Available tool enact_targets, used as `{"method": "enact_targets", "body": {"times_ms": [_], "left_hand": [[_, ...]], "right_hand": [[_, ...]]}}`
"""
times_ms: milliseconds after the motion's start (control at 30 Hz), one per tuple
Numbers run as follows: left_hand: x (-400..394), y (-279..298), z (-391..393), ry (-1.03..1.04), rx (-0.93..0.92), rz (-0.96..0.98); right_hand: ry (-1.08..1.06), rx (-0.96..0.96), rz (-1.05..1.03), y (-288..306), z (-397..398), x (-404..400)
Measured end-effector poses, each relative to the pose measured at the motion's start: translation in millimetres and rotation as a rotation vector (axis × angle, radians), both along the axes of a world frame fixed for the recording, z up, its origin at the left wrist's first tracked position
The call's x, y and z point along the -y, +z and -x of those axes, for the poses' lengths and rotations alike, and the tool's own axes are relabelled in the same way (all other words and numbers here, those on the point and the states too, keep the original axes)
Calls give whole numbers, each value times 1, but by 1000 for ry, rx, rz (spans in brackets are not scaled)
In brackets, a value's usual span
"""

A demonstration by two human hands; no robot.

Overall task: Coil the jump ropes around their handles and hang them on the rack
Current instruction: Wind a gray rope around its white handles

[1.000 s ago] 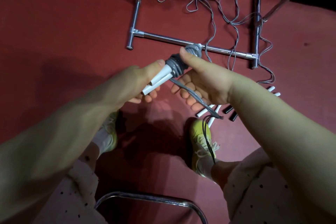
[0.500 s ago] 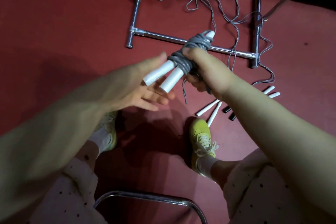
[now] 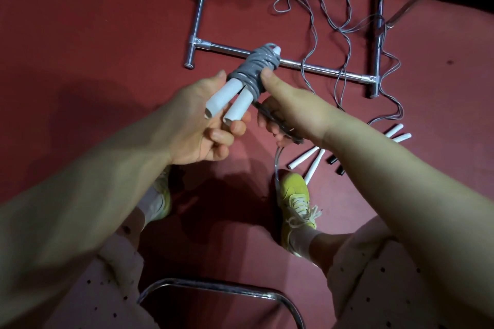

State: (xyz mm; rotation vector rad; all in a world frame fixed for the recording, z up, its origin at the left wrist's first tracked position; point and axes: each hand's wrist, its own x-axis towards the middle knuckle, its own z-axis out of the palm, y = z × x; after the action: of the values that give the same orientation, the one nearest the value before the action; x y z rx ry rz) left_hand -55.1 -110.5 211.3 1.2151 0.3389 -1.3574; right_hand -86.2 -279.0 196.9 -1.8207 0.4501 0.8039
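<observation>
On the left side, the left hand point(image 3: 197, 125) cradles two white handles point(image 3: 230, 100) side by side, thumb up along one side and fingers curled loosely underneath, so it's gripping the handle pair by their bare lower ends. Those handles are plain white tubes with open ends, and their upper half is buried under a fat bundle of grey rope point(image 3: 255, 68), wound round and round both of them, glossy and a bit uneven, with one white tip poking out at the top. This wrapped jump rope is held up in the air above the red floor point(image 3: 93, 35), right in front of the chrome rack point(image 3: 307, 65) base lying behind it. Moving right, the right hand point(image 3: 291, 112) presses its thumb against the wraps while its curled fingers clutch the leftover tail of rope, which dangles down toward a yellow shoe point(image 3: 295, 195). Further right, more handles point(image 3: 311, 160) lie on the floor, white ones and a couple of black ones, with thin loose cords point(image 3: 315, 2) tangled across the rack frame. A chair frame point(image 3: 222, 288) curves at the bottom.
</observation>
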Motion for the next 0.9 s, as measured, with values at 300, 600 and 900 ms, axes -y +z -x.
{"method": "enact_targets", "body": {"times_ms": [300, 600, 900], "left_hand": [[0, -11, -3, 46, 67, -192], [0, -23, -3, -50, 453, -492], [-5, -29, -3, -123, 940, -673]], "right_hand": [[19, -165, -97, 1, -3, 0], [-19, -43, -74, 5, -1, 0], [-171, -69, -103, -2, -3, 0]]}}
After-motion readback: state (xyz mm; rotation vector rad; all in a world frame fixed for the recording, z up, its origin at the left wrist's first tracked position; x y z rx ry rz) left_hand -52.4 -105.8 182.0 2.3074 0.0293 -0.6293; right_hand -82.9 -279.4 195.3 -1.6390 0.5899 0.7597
